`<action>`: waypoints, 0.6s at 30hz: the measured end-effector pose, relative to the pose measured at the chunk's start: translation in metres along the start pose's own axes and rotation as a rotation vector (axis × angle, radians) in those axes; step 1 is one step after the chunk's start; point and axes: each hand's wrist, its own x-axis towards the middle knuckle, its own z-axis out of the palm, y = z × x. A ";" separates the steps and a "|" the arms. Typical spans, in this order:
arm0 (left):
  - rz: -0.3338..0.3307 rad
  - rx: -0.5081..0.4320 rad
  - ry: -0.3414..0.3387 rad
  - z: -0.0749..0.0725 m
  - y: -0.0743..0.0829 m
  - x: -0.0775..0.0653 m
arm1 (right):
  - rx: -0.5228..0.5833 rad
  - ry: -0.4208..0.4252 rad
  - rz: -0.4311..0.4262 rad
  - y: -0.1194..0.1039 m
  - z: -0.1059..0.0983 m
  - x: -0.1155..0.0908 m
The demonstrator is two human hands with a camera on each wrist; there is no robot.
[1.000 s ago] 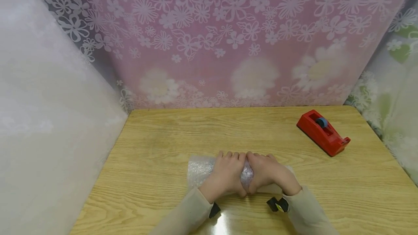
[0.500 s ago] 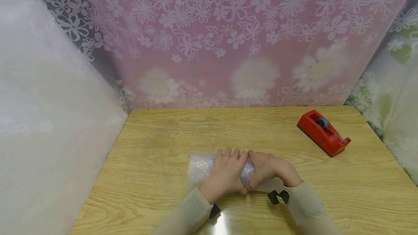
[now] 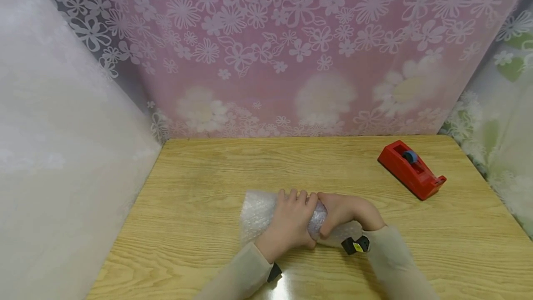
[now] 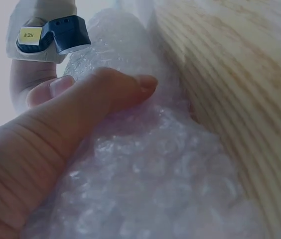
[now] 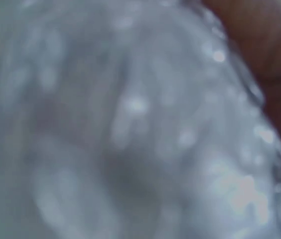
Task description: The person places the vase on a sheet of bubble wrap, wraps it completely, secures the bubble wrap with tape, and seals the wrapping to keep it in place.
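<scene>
A roll-shaped bundle of clear bubble wrap (image 3: 256,212) lies near the front middle of the table, with a faint purple tint between the hands. My left hand (image 3: 291,223) grips its middle, fingers over the far side. In the left wrist view the thumb presses along the near side of the bubble wrap (image 4: 150,179). My right hand (image 3: 343,209) curls round the part just right of the left hand. Blurred bubble wrap (image 5: 130,104) fills most of the right wrist view. Whatever is inside cannot be made out.
A red tape dispenser (image 3: 412,170) with a small blue-cored roll stands at the back right of the wooden table (image 3: 200,175). Floral curtains (image 3: 266,50) hang behind and at both sides. Black wrist cameras (image 3: 356,244) sit at the cuffs.
The left end of the bubble wrap has shifted slightly away from me. My right wrist has bent and moved a little farther up the view, and more wrap shows under it. The dispenser stays put.
</scene>
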 end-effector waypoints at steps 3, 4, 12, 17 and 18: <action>0.001 -0.012 -0.006 0.001 -0.001 -0.001 | 0.001 -0.001 -0.009 0.000 0.001 0.001; 0.003 -0.015 -0.009 0.001 -0.001 0.000 | 0.002 0.004 -0.010 -0.001 0.001 0.000; -0.008 -0.027 -0.055 -0.005 0.001 0.003 | -0.214 0.191 0.074 -0.015 0.014 -0.014; -0.035 -0.042 -0.117 -0.008 0.003 0.006 | -0.480 0.407 0.127 -0.026 0.034 -0.027; -0.037 -0.043 -0.125 -0.009 0.004 0.006 | -0.512 0.449 0.136 -0.027 0.038 -0.028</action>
